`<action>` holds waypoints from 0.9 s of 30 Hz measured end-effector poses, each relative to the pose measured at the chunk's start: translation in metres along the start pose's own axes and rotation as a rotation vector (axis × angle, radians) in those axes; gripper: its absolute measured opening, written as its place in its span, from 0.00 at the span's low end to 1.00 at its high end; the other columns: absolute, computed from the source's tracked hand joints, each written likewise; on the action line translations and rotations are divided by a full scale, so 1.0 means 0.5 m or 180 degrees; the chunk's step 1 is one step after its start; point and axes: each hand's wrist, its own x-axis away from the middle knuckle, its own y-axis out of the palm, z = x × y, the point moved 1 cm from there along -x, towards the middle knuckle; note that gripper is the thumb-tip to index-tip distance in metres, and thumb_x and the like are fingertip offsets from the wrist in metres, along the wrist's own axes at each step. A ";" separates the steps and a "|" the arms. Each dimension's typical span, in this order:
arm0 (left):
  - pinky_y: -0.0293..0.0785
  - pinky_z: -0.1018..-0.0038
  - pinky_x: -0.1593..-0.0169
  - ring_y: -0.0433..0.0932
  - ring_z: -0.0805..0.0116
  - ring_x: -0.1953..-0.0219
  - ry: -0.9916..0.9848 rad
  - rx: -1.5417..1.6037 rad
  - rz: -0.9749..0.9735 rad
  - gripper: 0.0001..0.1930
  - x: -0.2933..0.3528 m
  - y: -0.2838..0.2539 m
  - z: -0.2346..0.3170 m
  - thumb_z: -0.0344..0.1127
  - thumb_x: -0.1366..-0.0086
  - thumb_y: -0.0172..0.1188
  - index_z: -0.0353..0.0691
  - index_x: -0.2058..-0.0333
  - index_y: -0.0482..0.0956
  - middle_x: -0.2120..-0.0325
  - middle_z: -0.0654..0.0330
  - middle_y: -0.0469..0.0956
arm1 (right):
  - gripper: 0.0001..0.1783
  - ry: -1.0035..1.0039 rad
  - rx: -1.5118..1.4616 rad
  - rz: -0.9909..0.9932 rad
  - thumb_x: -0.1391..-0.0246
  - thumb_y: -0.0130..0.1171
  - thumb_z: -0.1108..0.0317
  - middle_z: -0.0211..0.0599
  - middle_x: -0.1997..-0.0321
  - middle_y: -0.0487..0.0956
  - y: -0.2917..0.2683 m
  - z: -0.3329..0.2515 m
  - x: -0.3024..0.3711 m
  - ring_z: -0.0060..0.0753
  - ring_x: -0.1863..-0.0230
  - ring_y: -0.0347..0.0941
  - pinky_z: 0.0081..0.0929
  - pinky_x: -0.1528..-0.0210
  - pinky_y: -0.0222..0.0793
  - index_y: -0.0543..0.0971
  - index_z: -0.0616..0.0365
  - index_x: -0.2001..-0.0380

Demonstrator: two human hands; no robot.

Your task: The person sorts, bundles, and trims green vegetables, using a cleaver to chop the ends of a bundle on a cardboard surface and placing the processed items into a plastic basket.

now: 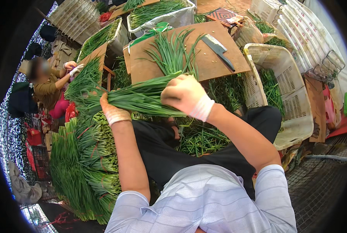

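A bunch of long green chives (142,100) lies crosswise before me, above my knees. My left hand (113,109), in a pale glove, is closed round its left part. At the right end, my gloved right hand (187,96) has its fingers curled down on the stalks; its fingertips are partly hidden. Just beyond, loose chives (174,52) spread over a brown board (142,62). On that board, right of the chives, rests a cleaver (219,51) with a dark handle.
Tied chive bundles (90,167) are stacked at my left. A white plastic crate (293,105) holding chives stands at my right. Trimmings (204,139) litter the ground between my legs. At the far left, a co-worker (47,83) handles chives. Stacked crates (305,35) rise at the far right.
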 end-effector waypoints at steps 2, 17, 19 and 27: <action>0.76 0.56 0.57 0.77 0.58 0.65 -0.0027 0.0012 -0.0095 0.17 0.016 0.010 -0.008 0.52 0.36 0.56 0.43 0.67 0.75 0.68 0.56 0.79 | 0.05 -0.0102 0.0442 -0.0239 0.55 0.67 0.61 0.32 0.74 0.76 0.021 -0.021 -0.011 0.44 0.67 0.73 0.40 0.62 0.70 0.82 0.46 0.75; 0.78 0.54 0.53 0.79 0.57 0.59 -0.0011 -0.0030 -0.0035 0.21 -0.018 -0.042 0.022 0.54 0.33 0.50 0.40 0.61 0.78 0.62 0.57 0.81 | 0.15 0.3327 -0.2341 0.0097 0.40 0.55 0.55 0.38 0.63 0.83 -0.242 -0.010 0.120 0.20 0.75 0.73 0.18 0.75 0.63 0.78 0.58 0.65; 0.78 0.54 0.54 0.80 0.57 0.60 -0.0045 -0.0156 -0.0046 0.22 -0.015 -0.041 0.022 0.55 0.33 0.49 0.40 0.62 0.78 0.63 0.57 0.81 | 0.18 0.3380 -0.1643 0.0266 0.44 0.62 0.58 0.34 0.68 0.83 -0.169 0.007 0.143 0.19 0.77 0.71 0.19 0.74 0.67 0.79 0.62 0.59; 0.79 0.55 0.57 0.79 0.56 0.62 0.0037 -0.0234 -0.0423 0.22 -0.001 -0.016 0.007 0.51 0.32 0.45 0.38 0.64 0.80 0.66 0.56 0.81 | 0.19 0.2570 -0.0373 -0.0043 0.45 0.63 0.53 0.47 0.61 0.84 -0.070 0.006 0.098 0.46 0.59 0.81 0.33 0.57 0.76 0.81 0.55 0.58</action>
